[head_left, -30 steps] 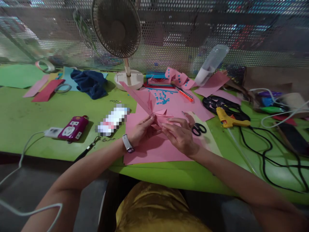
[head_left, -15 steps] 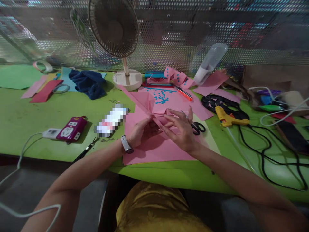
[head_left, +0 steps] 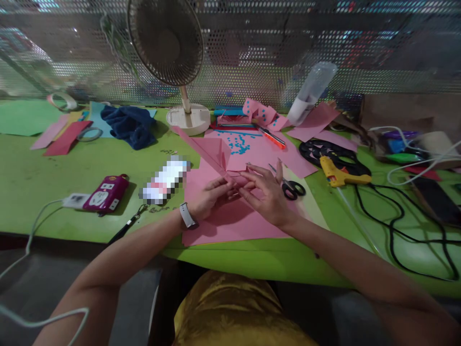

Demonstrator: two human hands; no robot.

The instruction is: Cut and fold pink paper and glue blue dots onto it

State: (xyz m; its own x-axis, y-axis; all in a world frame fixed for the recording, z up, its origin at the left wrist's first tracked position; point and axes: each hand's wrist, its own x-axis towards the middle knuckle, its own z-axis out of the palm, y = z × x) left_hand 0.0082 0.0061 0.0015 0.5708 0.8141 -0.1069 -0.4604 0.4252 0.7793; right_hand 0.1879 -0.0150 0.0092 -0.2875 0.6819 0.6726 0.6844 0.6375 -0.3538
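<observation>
A folded piece of pink paper is held up between both hands, its long flap pointing to the upper left. My left hand, with a watch at the wrist, is closed on the paper's lower end. From the other side my right hand pinches the same fold with thumb and fingertips. Below them lie flat pink sheets. Scissors with black handles rest just past my right hand. Small blue dots are scattered on the pink sheet behind.
A phone and a purple power bank lie left. At the back stand a fan and a tilted clear bottle. A yellow glue gun with a black cord lies right. A dark blue cloth is at back left.
My left fingers have closed more tightly round the fold, and the pink paper's flap has turned slightly. My right hand has shifted a little left, showing more of the scissors.
</observation>
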